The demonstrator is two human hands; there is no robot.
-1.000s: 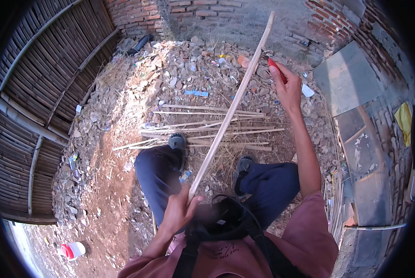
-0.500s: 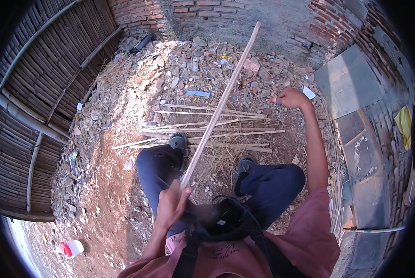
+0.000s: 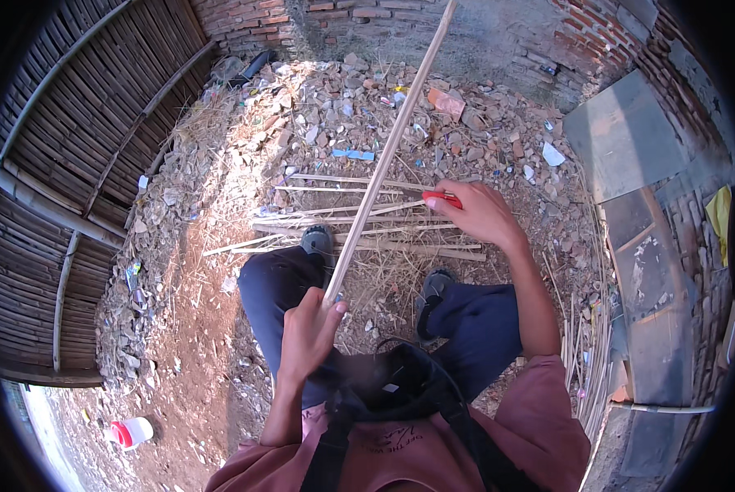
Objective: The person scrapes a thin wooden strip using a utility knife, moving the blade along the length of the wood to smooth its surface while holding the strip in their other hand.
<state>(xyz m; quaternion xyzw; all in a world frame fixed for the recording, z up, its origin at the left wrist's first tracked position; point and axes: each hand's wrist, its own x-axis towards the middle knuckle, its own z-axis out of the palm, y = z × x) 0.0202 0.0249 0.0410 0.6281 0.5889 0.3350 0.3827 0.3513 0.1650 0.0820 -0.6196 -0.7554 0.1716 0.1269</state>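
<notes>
My left hand [image 3: 308,332] is closed round the lower end of a long, pale bamboo strip [image 3: 393,141]. The strip slants up and away to the right, past the top of the picture. To its right, my right hand [image 3: 484,215] grips a red-handled knife [image 3: 444,199]. Its thin blade points left toward the strip and is hard to make out; whether it touches the strip I cannot tell. Beyond my feet, several similar strips [image 3: 457,255] lie roughly side by side on the ground.
Rubble and litter [image 3: 334,107] cover the ground up to a brick wall [image 3: 375,15]. A bamboo fence [image 3: 72,107] stands on the left, grey panels [image 3: 625,135] lean on the right. A red-and-white container [image 3: 134,432] lies at lower left. More thin strips [image 3: 576,353] lie by my right side.
My right hand has come in from the far right, leftward and nearer, bringing the knife close to the strip. My left hand keeps its hold, with the strip raised slightly.
</notes>
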